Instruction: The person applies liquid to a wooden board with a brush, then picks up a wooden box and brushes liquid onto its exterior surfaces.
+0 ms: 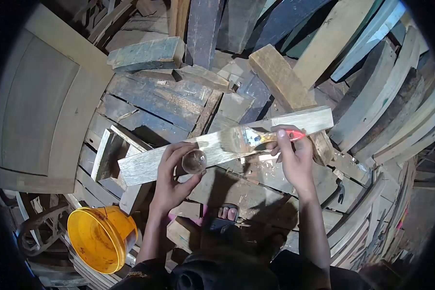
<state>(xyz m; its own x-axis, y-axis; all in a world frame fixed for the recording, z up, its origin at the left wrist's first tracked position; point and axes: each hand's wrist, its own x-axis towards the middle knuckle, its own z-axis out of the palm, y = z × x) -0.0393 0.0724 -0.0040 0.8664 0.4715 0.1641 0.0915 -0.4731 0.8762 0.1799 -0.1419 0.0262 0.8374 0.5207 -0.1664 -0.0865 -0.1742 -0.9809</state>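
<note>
A pale wooden board lies slantwise across the middle of the view, propped on other pieces of wood. My left hand is wrapped round a small clear cup, held over the board's left half. What is in the cup I cannot make out for certain. In my right hand is a paintbrush, gripped by its handle with the red end showing. Its wide bristles point left and lie over the board's middle; whether they touch the wood is hard to tell.
A yellow bucket stands at the lower left. A wooden panel leans at the left. A thick wood block sits beyond the board. Several planks stand at the right, near a hammer. Wood scraps litter the floor.
</note>
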